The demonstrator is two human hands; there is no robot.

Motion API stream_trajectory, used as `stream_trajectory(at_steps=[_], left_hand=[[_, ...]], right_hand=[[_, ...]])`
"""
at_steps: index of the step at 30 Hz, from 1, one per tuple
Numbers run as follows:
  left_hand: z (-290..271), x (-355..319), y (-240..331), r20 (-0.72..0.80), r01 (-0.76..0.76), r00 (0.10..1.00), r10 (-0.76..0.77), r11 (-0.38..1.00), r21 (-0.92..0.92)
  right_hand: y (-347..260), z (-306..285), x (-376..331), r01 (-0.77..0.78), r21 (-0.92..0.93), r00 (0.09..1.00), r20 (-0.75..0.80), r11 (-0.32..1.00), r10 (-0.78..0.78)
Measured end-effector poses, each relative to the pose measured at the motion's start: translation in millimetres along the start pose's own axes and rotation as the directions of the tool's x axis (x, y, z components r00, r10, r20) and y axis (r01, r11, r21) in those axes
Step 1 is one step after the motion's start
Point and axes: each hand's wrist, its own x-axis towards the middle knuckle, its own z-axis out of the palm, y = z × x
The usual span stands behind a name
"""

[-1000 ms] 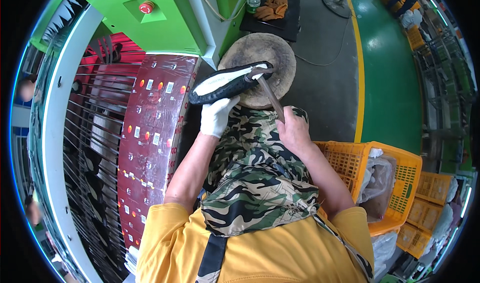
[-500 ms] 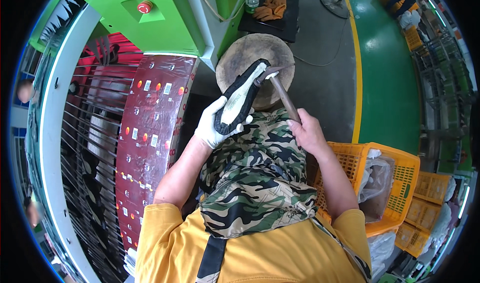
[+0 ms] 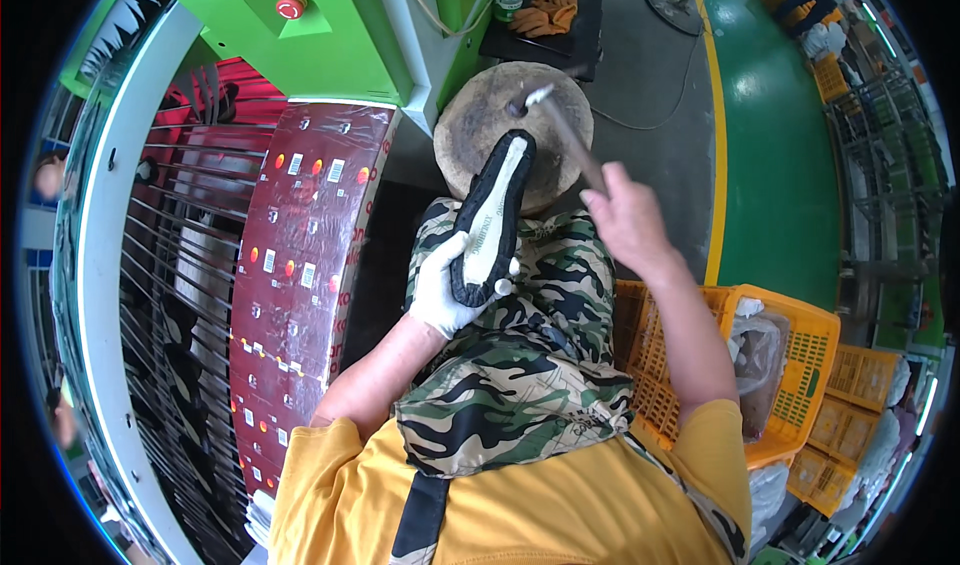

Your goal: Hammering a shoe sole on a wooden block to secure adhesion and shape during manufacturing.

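My left hand (image 3: 441, 291), in a white glove, is closed around the heel end of a black shoe upper (image 3: 492, 220). Its pale sole side faces up and its toe points away from me. In my bare right hand (image 3: 632, 223) is a hammer (image 3: 572, 140), gripped by its wooden handle. The hammer's head is blurred and appears over the round wooden block (image 3: 462, 115), beyond the shoe's toe and apart from it. A camouflage apron (image 3: 510, 365) covers my lap beneath the shoe.
A green machine (image 3: 340, 60) with a red button stands ahead on the left, beside a rack (image 3: 190, 225) and a maroon-wrapped panel (image 3: 305, 215). Orange gloves (image 3: 548, 10) and a bottle (image 3: 508, 1) lie past the block. Yellow crates (image 3: 790, 375) sit at my right.
The shoe upper has come nearer to me and turned more upright. The hammer has moved off its toe, and my right hand has shifted forward and right.
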Motion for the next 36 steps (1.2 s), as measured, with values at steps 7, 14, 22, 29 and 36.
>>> stream_trajectory(at_steps=[7, 14, 22, 29, 36], left_hand=[[1, 2, -9, 0.005, -0.037, 0.999, 0.037, 0.999, -0.007], [1, 0, -9, -0.007, -0.071, 0.997, 0.071, 0.997, -0.032], [1, 6, -9, -0.024, -0.090, 0.996, 0.090, 0.996, -0.010], [2, 12, -13, -0.034, -0.056, 0.998, 0.055, 0.997, -0.053], [6, 19, -9, -0.018, -0.047, 0.999, 0.046, 0.996, -0.081]], right_hand=[[14, 21, -8, 0.105, -0.064, 0.960, -0.254, 0.992, -0.118], [-34, -32, -3, -0.021, 0.378, 0.977, -0.190, 0.926, 0.100], [-3, -1, -17, -0.039, 0.185, 0.998, 0.061, 0.982, 0.028], [17, 34, -26, -0.043, -0.073, 0.988, 0.147, 0.996, 0.054], [-3, 27, -26, 0.031, 0.158, 0.989, -0.147, 0.987, -0.008]])
